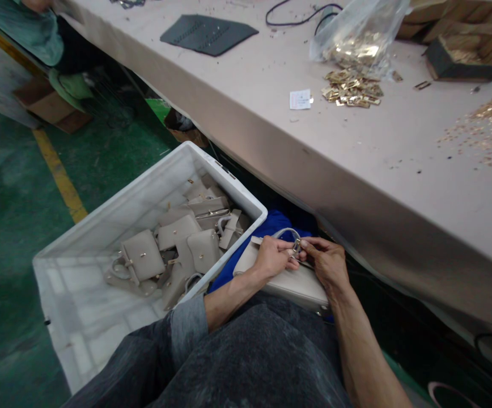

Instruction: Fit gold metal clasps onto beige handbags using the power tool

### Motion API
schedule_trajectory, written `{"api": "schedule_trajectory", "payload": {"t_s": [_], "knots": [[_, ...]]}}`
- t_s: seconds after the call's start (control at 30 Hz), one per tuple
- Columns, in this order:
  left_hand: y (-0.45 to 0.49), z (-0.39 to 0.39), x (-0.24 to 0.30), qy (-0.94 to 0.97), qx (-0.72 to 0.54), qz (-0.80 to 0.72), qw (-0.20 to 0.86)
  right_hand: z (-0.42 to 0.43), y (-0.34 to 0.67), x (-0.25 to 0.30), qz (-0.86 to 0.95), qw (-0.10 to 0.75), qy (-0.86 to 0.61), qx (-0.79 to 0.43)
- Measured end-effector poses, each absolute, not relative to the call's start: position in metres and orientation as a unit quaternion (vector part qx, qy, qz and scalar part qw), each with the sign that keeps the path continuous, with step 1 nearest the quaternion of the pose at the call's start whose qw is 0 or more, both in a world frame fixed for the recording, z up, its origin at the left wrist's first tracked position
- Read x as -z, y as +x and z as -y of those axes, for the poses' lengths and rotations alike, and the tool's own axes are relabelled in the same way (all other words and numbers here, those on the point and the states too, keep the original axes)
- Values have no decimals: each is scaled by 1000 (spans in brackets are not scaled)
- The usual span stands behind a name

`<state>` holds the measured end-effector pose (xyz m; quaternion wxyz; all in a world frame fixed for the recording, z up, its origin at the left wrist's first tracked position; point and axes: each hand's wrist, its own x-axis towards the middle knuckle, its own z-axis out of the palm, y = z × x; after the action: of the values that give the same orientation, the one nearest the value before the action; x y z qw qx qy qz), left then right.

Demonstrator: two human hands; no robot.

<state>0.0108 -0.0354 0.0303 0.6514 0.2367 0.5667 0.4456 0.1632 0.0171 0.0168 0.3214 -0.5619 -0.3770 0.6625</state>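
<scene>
1. Left hand (274, 258): your fingers are curled in tight, with thumb and fingertips pinched on a small metal fitting (297, 246).
2. Right hand (326, 262): also nearly closed, its fingertips meet the same fitting from the other side. The two hands touch there.
3. Fitting: it sits at the end of a pale handle (286, 231), which arches up just behind your left knuckles. It is too small to tell its type.
4. Bag (288, 283): beige, lying flat across your lap under both hands, below the bench edge.
   - Long axis: it runs from the crate corner at your left down toward your right forearm.
   - Handle side: it points away from you, toward the bench.
5. Risks, as a judgement:
   - The fitting is tiny and held only by fingertips, so a slip could drop it between your legs onto the dark floor.
   - The bag rests unsupported on your lap, so a hard pull on the handle could slide it off to the right.
6. Blue cloth (271, 222): lies under the bag's far end, beside the crate.
7. Crate (212, 164): white, on the floor at your left, holding more beige bags (178, 243) in a loose heap.
8. Bench (271, 136): carries a heap of gold fittings (352, 90), a plastic bag (360, 34) of more, a white label (300, 99), a black panel (207, 34) and scattered studs (484, 124).
</scene>
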Motion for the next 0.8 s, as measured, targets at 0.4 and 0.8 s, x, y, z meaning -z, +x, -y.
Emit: {"api": "schedule_trajectory", "payload": {"t_s": [0.4, 0.8], "knots": [[15, 35, -28, 162, -472, -575, 648, -16, 166, -19, 469, 288, -565, -615], [17, 35, -28, 139, -464, -596, 641, -16, 162, -34, 570, 264, -577, -523]]}}
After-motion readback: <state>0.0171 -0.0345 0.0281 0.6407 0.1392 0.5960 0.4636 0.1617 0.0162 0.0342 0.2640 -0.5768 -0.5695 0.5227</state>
